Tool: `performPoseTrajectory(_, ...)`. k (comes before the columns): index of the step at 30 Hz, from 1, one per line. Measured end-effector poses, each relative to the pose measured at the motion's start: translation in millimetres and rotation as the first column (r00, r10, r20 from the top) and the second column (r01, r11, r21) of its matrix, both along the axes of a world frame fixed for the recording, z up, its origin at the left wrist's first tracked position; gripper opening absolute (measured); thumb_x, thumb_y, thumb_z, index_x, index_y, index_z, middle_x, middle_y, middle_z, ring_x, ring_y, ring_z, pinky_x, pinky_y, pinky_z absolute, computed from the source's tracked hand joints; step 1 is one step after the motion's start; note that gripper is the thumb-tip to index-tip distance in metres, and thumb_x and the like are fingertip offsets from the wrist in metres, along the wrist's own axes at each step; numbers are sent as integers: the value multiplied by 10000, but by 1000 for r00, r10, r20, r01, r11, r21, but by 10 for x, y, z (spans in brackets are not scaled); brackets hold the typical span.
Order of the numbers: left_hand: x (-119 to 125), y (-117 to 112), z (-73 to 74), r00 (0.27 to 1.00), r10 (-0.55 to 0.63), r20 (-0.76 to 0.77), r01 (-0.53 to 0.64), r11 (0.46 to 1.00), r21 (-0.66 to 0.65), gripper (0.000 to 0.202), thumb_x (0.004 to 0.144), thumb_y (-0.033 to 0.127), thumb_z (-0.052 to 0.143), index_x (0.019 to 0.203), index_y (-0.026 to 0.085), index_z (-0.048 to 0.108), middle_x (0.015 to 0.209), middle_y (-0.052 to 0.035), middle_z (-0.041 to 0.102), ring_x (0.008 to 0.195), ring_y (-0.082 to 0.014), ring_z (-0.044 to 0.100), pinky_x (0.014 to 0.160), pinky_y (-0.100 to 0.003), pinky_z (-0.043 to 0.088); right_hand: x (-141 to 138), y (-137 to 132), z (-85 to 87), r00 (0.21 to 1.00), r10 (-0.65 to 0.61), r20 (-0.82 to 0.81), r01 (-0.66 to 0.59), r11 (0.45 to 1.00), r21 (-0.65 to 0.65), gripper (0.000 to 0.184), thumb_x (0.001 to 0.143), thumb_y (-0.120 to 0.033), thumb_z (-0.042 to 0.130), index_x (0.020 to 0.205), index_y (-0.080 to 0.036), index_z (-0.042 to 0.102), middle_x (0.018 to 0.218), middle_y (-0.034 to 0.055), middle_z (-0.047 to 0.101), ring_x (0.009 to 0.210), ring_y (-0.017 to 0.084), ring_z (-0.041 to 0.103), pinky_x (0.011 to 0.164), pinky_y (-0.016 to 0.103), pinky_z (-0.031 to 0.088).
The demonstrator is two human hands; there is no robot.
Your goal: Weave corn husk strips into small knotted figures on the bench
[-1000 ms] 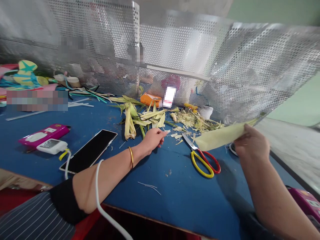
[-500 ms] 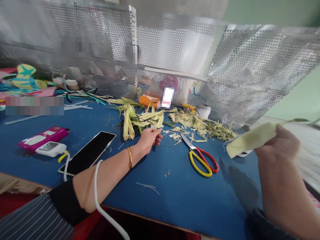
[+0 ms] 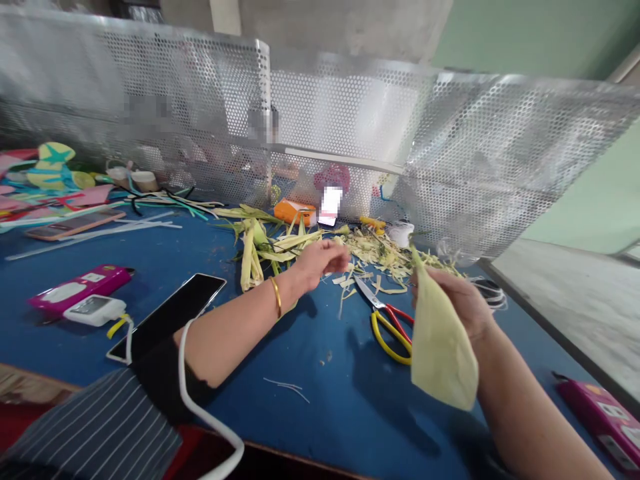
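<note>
My right hand (image 3: 457, 300) grips a broad pale-green corn husk (image 3: 443, 340) near its narrow tip, and the wide end hangs down over the table. Its lower edge overlaps the red and yellow handles of the scissors (image 3: 387, 323), which lie partly open on the blue table. My left hand (image 3: 323, 263), a gold bangle on its wrist, hovers just left of the husk scraps with its fingers curled together. A thin pale strand shows below those fingertips; whether they hold it is unclear. Behind this hand lies a pile of corn husks (image 3: 255, 247).
Shredded scraps (image 3: 383, 257) spread beyond the scissors. A black-screened phone (image 3: 175, 313), a white device (image 3: 95, 309) with a cable and a magenta case (image 3: 83, 288) lie at left. A perforated metal screen (image 3: 340, 113) stands along the back. Another magenta case (image 3: 600, 413) lies at right.
My right hand has swung inward from the right with the husk, which now hangs downward. My left hand has moved slightly right and up, toward the scraps. The camera view has shifted.
</note>
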State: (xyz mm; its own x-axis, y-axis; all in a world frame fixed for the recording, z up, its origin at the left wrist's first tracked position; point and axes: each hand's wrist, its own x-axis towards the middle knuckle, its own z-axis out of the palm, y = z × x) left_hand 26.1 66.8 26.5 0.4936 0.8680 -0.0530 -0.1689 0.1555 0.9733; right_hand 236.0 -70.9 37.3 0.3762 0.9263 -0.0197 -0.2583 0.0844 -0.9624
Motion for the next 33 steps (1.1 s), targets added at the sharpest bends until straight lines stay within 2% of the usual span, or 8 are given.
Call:
performPoseTrajectory(3, 194, 159, -30, 990, 0, 138, -29, 978, 208, 338, 800, 243, 683, 1108, 138, 596, 1205, -153, 657, 958, -167, 655, 841, -300, 511, -136, 44, -65, 975, 159, -156, -183, 971, -152, 192, 608, -284, 766, 753, -177, 697, 650, 42, 708, 537, 192, 636, 553, 322, 511)
performPoseTrajectory(6, 296, 159, -132, 988, 126, -89, -92, 944, 315, 716, 697, 181, 762, 1350, 160, 469, 1417, -214, 504, 1149, -253, 591, 901, -339, 482, -197, 92, -111, 975, 139, -171, -161, 979, -122, 188, 613, -295, 774, 741, -187, 686, 659, 21, 708, 554, 167, 624, 556, 283, 493)
performPoseTrajectory(9, 287, -57, -225, 928, 301, -219, -178, 876, 448, 594, 738, 242, 731, 1293, 157, 538, 1250, -175, 631, 1082, -246, 618, 914, -339, 466, -236, 120, -146, 979, 121, -166, -138, 986, -91, 189, 610, -299, 792, 715, -199, 671, 622, -4, 681, 500, 139, 566, 491, 259, 447)
performPoseTrajectory(11, 236, -271, -243, 956, 201, -215, -80, 881, 467, 322, 807, 345, 670, 1074, 166, 655, 1016, -110, 708, 938, -202, 645, 867, -312, 475, -284, 123, -171, 978, 124, -166, -135, 989, -57, 206, 607, -296, 811, 705, -201, 657, 603, -16, 657, 472, 119, 526, 464, 242, 418)
performPoseTrajectory(15, 96, -628, -193, 956, -212, -201, 238, 965, 115, 325, 750, 474, 713, 722, 155, 655, 726, -45, 663, 669, -139, 583, 685, -274, 465, -418, 103, -223, 979, 124, -162, -129, 992, -18, 215, 631, -297, 822, 693, -192, 645, 609, -15, 639, 511, 118, 538, 514, 242, 440)
performPoseTrajectory(20, -53, -764, -147, 950, -313, -10, 308, 940, -148, 496, 729, 635, 664, 794, 144, 676, 752, -61, 666, 671, -139, 588, 641, -264, 449, -536, 66, -265, 987, 101, -122, -100, 995, 20, 236, 634, -309, 835, 730, -192, 654, 635, -17, 643, 537, 120, 551, 572, 261, 452)
performPoseTrajectory(26, -52, -870, -174, 960, -241, -145, 256, 962, 94, 253, 748, 338, 711, 650, 165, 556, 593, 44, 492, 559, -85, 411, 563, -242, 339, -587, 47, -236, 997, -3, -78, 8, 998, 64, 257, 614, -308, 847, 716, -202, 636, 603, -31, 609, 526, 118, 532, 525, 250, 421)
performPoseTrajectory(33, -145, -740, -95, 960, -81, -267, 170, 928, 332, 160, 833, 310, 584, 734, 188, 553, 666, 31, 510, 612, -105, 430, 572, -245, 341, -475, 71, -205, 985, 11, -173, 2, 997, 74, 191, 645, -254, 806, 755, -200, 659, 652, -24, 630, 503, 100, 524, 465, 228, 435)
